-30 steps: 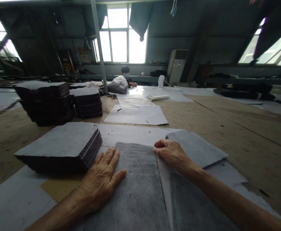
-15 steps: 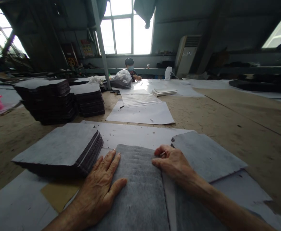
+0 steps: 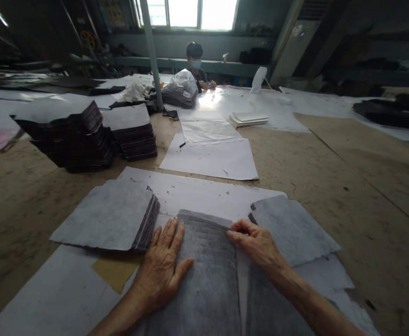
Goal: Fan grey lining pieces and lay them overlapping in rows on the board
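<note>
A long grey felt-like fabric sheet (image 3: 207, 280) lies in front of me, with ridges across its far part. My left hand (image 3: 165, 261) rests flat on its left edge, fingers stretched out and thumb apart. My right hand (image 3: 253, 240) pinches the sheet's far right corner between thumb and fingertips. Beside my left hand is a thick stack of grey fabric pieces (image 3: 106, 212). Beyond my right hand lies a lower grey piece or pile (image 3: 295, 228) with a notched corner. Another grey piece (image 3: 270, 303) is partly hidden under my right forearm.
Two taller dark stacks (image 3: 71, 135) stand at the far left. White paper (image 3: 211, 161) lies ahead on the brown tabletop (image 3: 284, 158). A metal post (image 3: 151, 56) rises beside a plastic bag (image 3: 179, 91). A masked person (image 3: 196, 65) sits across the table.
The view has tilted downward. My right thumb and fingers have closed at the sheet's corner, and a darker strip now shows along its far edge. My left hand stays flat on the sheet.
</note>
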### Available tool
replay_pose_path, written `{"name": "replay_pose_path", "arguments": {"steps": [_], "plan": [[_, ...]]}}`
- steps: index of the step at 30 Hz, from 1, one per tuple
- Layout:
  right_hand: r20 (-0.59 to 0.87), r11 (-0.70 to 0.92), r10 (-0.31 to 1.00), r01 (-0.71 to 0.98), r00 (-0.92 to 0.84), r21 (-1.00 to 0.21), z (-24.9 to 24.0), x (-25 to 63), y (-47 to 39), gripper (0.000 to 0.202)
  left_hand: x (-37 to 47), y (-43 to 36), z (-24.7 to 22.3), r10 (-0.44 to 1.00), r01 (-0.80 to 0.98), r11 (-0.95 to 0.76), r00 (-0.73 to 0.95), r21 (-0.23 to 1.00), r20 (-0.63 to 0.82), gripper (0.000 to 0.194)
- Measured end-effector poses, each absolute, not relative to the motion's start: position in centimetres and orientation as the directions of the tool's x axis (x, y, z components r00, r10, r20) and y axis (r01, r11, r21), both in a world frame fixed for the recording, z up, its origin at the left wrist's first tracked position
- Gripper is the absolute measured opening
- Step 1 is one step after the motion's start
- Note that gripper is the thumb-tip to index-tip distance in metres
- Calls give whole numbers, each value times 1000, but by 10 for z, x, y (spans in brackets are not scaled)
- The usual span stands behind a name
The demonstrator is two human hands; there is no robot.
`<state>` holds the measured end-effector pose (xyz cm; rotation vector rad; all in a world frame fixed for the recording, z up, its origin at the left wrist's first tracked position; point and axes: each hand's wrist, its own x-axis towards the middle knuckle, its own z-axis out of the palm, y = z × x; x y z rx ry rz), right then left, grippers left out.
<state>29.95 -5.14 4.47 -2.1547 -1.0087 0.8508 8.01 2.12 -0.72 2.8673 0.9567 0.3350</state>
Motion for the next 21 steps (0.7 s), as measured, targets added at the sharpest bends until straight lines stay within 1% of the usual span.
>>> {"name": "replay_pose_path", "arguments": {"steps": [2, 4, 8, 13, 17, 21], "plan": [[-322, -567, 793, 431, 517, -702, 52, 292, -57, 20, 81, 21, -6, 602, 579, -797, 780, 170, 171, 65], [-355, -626, 756, 448, 550, -638, 55, 284, -62, 21, 81, 21, -4, 604, 580, -796, 780, 172, 165, 65], [-409, -726, 677, 465, 611, -506, 53, 274, -67, 33, 80, 21, -2, 603, 579, -796, 785, 177, 140, 67], [-421, -774, 628, 467, 655, -427, 43, 266, -68, 32, 78, 21, 2, 603, 583, -793, 792, 178, 96, 68], [-365, -763, 642, 516, 674, -389, 37, 261, -70, 30, 79, 22, 7, 611, 595, -785, 789, 174, 59, 69], [-261, -717, 686, 569, 680, -403, 32, 258, -74, 28, 80, 22, 10, 604, 589, -788, 797, 181, 34, 70]]}}
